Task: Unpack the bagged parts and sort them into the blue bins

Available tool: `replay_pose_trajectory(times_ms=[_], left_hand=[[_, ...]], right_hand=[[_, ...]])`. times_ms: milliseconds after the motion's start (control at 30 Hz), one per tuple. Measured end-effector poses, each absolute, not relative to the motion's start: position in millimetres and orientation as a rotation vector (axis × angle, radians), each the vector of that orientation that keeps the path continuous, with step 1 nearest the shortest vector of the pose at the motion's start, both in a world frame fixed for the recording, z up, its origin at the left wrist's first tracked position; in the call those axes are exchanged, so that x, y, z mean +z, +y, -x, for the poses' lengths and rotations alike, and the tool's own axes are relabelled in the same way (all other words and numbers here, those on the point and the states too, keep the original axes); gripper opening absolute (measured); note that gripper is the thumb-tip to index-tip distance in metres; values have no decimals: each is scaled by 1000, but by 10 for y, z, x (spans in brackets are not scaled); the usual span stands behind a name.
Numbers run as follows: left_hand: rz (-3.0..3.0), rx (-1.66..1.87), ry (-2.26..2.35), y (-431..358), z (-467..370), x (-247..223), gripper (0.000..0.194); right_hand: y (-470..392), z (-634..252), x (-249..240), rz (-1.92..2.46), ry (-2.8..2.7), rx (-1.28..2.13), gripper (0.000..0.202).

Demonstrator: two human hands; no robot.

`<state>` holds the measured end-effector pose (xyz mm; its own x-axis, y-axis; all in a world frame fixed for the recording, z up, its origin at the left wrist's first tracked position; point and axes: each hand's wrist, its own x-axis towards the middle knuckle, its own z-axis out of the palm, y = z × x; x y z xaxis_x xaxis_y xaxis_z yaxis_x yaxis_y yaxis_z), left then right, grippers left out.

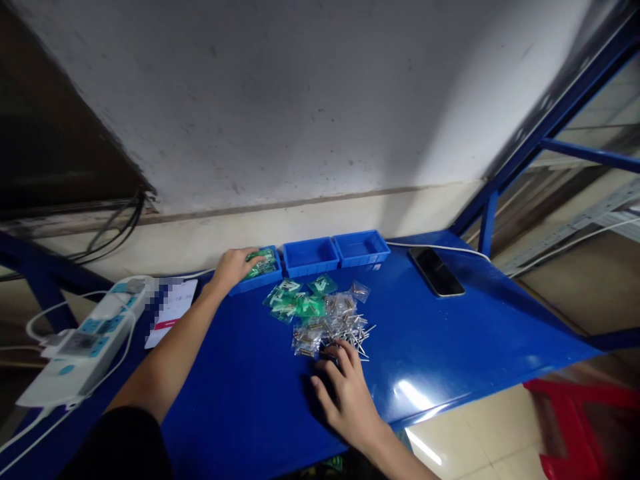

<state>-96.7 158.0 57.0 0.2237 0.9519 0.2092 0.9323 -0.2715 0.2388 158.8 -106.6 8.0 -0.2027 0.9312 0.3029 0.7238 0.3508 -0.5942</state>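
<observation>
My left hand (235,268) reaches into the left blue bin (253,283), its visible fingers stretched over small green packets (263,265); part of the fingers is hard to see there. My right hand (345,393) hovers at the near edge of a pile on the table, fingers spread and slightly curled. Just beyond its fingertips lie loose silvery pins or screws (356,333) and clear bags with brass-coloured pieces (307,338). More green bags with pale pieces (295,301) lie between the pile and the bins. Shadow under the right fingers hides what is beneath them.
Two more blue bins, a middle one (311,268) and a right one (364,260), stand along the wall. A phone (437,272) lies on the blue table (240,393). At left are a power strip (95,340) with cables and a paper (175,303). A red stool (575,427) stands at lower right.
</observation>
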Motion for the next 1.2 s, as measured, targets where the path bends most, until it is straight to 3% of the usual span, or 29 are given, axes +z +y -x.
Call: replay_pose_trajectory(times_ms=[233, 400, 567, 700, 833, 933, 1100, 1200], left_hand=[[-2352, 1324, 1875, 1013, 768, 1133, 36], [-2542, 793, 1457, 387, 16, 673, 29], [-2456, 308, 1580, 298, -273, 418, 42], [-2470, 307, 1517, 609, 104, 729, 43], [-2330, 267, 1812, 1171, 599, 913, 47], [-2306, 74, 1708, 1525, 818, 822, 33], [-2276, -147, 1603, 1786, 949, 550, 48], [-2281, -184, 1606, 1831, 984, 454, 47]], right_hand=[[-1070, -1592, 72, 1387, -1954, 444, 15], [-1080, -1632, 27, 1384, -1838, 362, 14], [-1075, -1631, -1, 1416, -1803, 329, 13], [-1071, -1619, -23, 1456, -1769, 304, 12], [-1067, -1607, -14, 1443, -1821, 355, 13], [-1063, -1598, -3, 1431, -1872, 398, 13], [-1064, -1600, -36, 1485, -1826, 334, 12], [-1063, -1602, -50, 1516, -1793, 309, 11]])
